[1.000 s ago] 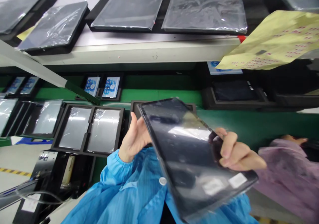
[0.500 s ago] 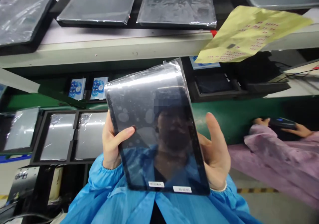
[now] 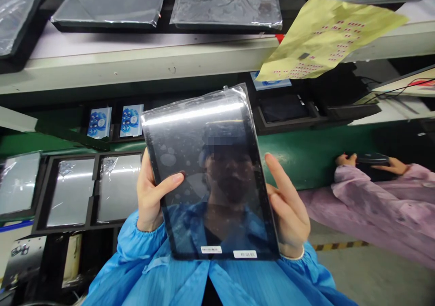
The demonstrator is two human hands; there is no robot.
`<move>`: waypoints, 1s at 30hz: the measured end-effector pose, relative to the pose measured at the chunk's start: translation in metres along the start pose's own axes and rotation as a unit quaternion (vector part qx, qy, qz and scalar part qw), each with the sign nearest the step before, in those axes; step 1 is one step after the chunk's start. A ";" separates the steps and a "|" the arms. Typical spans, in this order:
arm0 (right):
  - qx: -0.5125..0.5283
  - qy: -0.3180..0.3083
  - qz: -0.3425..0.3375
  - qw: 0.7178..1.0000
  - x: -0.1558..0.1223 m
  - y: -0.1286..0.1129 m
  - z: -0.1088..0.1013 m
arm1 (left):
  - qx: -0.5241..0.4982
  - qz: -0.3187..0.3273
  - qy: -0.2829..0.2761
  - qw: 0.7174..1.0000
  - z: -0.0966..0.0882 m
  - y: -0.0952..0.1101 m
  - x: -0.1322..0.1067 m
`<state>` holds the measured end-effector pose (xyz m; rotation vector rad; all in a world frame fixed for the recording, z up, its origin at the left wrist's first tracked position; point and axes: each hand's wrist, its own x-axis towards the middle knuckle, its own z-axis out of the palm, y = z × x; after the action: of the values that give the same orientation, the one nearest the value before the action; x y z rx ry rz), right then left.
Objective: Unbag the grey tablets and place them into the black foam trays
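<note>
A black tablet (image 3: 217, 197), covered by a clear glossy film, is held tilted in front of my blue sleeves. Two small white labels are stuck along its lower edge, and the screen mirrors a person. My left hand (image 3: 151, 201) grips the left side, thumb across the glass and the other fingers out of sight behind. At the right edge is my right hand (image 3: 290, 213), one finger stretched upward beside the tablet and others bent against its edge. The film stands slightly away from the glass at the top corners.
A white shelf (image 3: 142, 65) crosses above, bearing several film-wrapped tablets; a yellow paper (image 3: 329, 38) hangs over its edge. Black trays (image 3: 93, 197) with wrapped tablets lie left. Blue-printed cards (image 3: 132, 120) sit behind. At right, a co-worker's hands (image 3: 394, 165) hold a dark object above the green bench.
My right hand has turned: its raised thumb is no longer upright, and a finger now points up along the tablet's edge. The tablet sits slightly further left in view; the surroundings have shifted left.
</note>
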<state>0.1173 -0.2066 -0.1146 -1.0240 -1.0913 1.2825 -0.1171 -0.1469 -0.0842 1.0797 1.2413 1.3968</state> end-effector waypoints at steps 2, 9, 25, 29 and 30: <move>0.052 0.011 0.060 0.997 0.010 0.014 -0.010 | 0.027 0.002 -0.024 0.999 0.007 -0.017 0.005; -0.025 0.157 0.174 0.972 0.046 0.124 -0.081 | 0.275 -0.064 -0.174 0.943 -0.001 -0.136 0.029; -0.320 0.070 -0.028 0.944 0.071 0.223 -0.086 | 0.465 -0.220 -0.030 0.857 -0.136 -0.188 -0.001; -0.358 0.121 -0.059 0.924 0.059 0.212 -0.091 | 0.333 -0.203 -0.076 0.918 -0.100 -0.185 0.001; -0.364 0.137 -0.063 0.919 0.055 0.210 -0.094 | 0.300 -0.196 -0.094 0.929 -0.086 -0.186 0.000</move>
<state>0.1670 -0.1414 -0.3364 -1.5949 -1.4196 0.5842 -0.1846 -0.1535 -0.2779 1.2418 1.6788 0.5991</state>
